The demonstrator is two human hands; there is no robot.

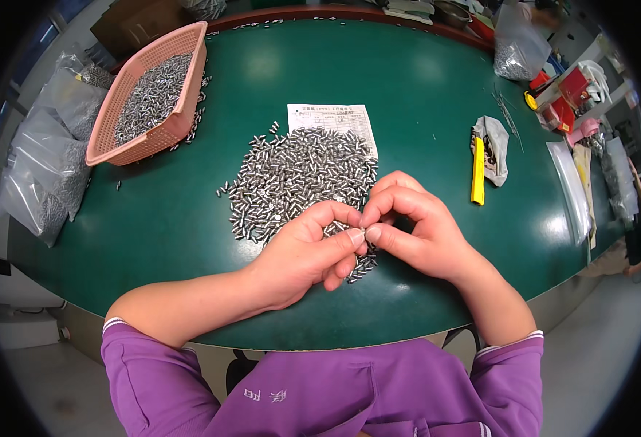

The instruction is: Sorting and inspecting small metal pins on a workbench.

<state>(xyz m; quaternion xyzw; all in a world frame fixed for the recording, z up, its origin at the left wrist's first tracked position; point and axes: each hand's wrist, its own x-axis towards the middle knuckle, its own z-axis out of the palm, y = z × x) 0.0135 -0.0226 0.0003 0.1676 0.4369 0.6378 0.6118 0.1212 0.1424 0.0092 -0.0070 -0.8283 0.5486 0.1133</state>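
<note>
Both hands meet over the near right edge of a pile of small metal pins [291,175], shiny and short, heaped on a green table. My left hand [299,251] is closed, thumb and forefinger pinched, its other fingers curled below. From the right, my right hand [422,229] pinches at the same spot, its fingertips touching those of the left. Whatever sits between the fingertips is tiny and mostly hidden; I cannot make it out. Beyond the pile lies a printed paper sheet [364,130], partly covered by the pins.
At the far left stands a pink plastic basket [149,148] of similar pins, with filled clear bags [36,175] beside it. On the right lie a yellow box cutter [478,171], a grey cloth [497,164] and thin wires [508,113]. Another bag [517,58] stands at the far right.
</note>
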